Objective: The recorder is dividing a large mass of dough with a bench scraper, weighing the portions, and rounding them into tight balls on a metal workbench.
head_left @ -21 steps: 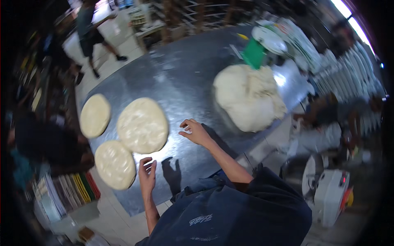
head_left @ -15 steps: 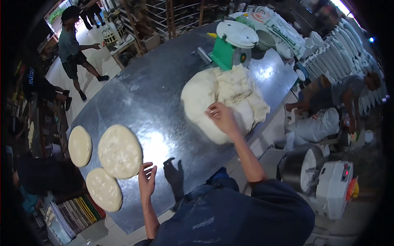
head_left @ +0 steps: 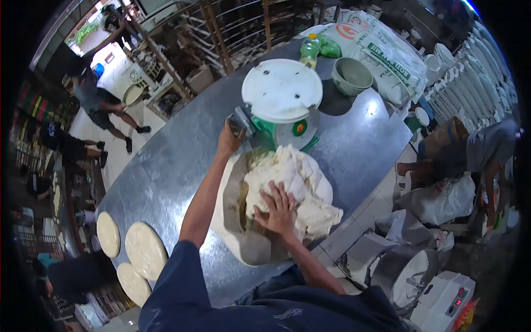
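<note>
My left hand (head_left: 229,138) reaches forward beside the scale and is closed around a metal dough scraper (head_left: 242,120). On the large pale dough mass (head_left: 298,182), my right hand (head_left: 276,210) lies flat with its fingers spread. The dough's upper part is rough and torn, while its smoother near side lies partly in my arms' shadow. Just beyond it stands a green scale with a round white top (head_left: 282,88). Flattened dough rounds rest at the table's left: a large one (head_left: 145,250), an upper one (head_left: 108,234) and a lower one (head_left: 134,284).
The dark metal table (head_left: 166,166) carries a grey-green bowl (head_left: 352,76), a bottle with a yellow cap (head_left: 310,50) and printed sacks (head_left: 387,55) at its far end. A mixer (head_left: 404,276) stands right. People are on the left and right (head_left: 487,149).
My left hand has gone from beside the flat rounds to the scraper and taken hold of it. My right hand now presses flat on the dough's torn part. The view has shifted.
</note>
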Motion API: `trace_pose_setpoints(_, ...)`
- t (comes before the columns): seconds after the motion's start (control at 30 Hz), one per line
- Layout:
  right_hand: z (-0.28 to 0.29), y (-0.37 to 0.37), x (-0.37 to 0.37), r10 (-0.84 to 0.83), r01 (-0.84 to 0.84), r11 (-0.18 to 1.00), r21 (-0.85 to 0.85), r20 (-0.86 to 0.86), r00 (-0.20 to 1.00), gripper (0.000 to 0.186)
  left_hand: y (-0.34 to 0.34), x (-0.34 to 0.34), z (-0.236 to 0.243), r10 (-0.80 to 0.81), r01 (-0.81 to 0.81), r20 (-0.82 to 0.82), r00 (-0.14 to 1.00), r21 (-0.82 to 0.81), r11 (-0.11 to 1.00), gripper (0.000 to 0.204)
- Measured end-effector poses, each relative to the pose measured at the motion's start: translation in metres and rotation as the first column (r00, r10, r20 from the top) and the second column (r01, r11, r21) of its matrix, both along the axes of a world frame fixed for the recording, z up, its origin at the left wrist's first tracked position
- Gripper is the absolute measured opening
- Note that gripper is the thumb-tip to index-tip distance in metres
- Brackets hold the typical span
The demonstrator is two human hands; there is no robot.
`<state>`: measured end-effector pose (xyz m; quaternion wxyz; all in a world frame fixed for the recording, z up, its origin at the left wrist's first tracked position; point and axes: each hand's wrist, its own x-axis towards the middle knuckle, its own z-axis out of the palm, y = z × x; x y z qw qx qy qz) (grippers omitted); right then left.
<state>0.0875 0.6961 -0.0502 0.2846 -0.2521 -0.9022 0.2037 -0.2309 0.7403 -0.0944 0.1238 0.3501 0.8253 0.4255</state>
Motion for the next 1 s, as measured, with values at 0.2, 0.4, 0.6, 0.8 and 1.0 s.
trace_pose_setpoints(0.2,-0.008,0.012,0.011,0.153,-0.143,0.977,-0.159,0.057,0.987,0.056,0.089,-0.055,-0.076,0.034,-0.082,-0.141,0.989,-0.349,0.933,0.061)
trace_pose_setpoints(0.4,-0.009,0.005,-0.014,-0.006,0.008,0.999,0.04,-0.044,0.999,0.048,-0.053,-0.067,-0.035,0.135,-0.293,-0.397,0.908,-0.368,0.882,0.046)
trace_pose_setpoints(0.6,0.048,-0.014,-0.01,-0.002,-0.005,0.982,-0.188,-0.037,0.999,0.046,-0.211,0.088,0.118,0.231,-0.296,-0.39,0.891,-0.115,0.948,0.037)
trace_pose_setpoints(0.8,0.058,-0.095,-0.015,0.046,-0.291,0.362,-0.886,-0.295,0.954,0.05,-0.252,0.23,0.134,-0.193,0.178,0.139,0.971,0.112,0.978,0.045)
trace_pose_setpoints(1.0,0.033,-0.112,0.059,-0.441,-0.362,-0.088,-0.928,-0.289,0.85,0.052,-0.229,0.264,0.15,-0.355,0.339,0.18,0.918,0.111,0.934,0.048)
